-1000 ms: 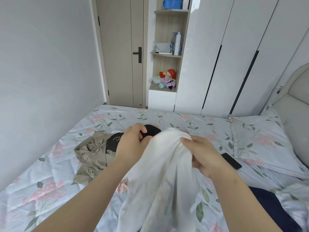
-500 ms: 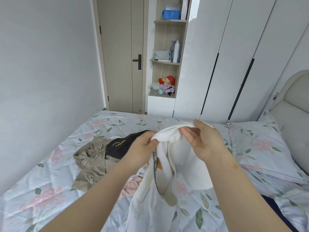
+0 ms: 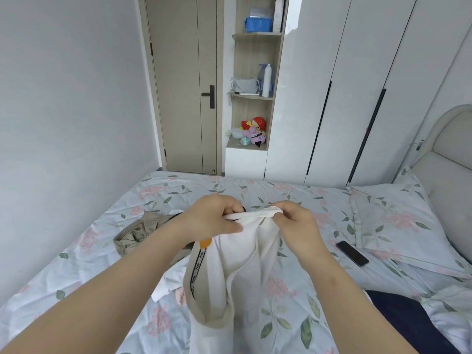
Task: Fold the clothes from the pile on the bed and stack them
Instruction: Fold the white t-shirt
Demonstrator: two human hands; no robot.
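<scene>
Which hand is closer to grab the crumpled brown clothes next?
Probably the left hand: the brown clothes lie just left of it on the bed. The right hand is across the white shirt, which both hands pinch now.

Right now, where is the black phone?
In the head view, the phone lies on the bed at the right, beside the near edge of the pillow, right of the right hand.

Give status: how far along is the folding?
Done: no folded stack in view. In hand: left hand and right hand grip the white garment by its top edge, unfolded, above the bed. To do: that garment, plus the crumpled beige garment beside it.
</scene>
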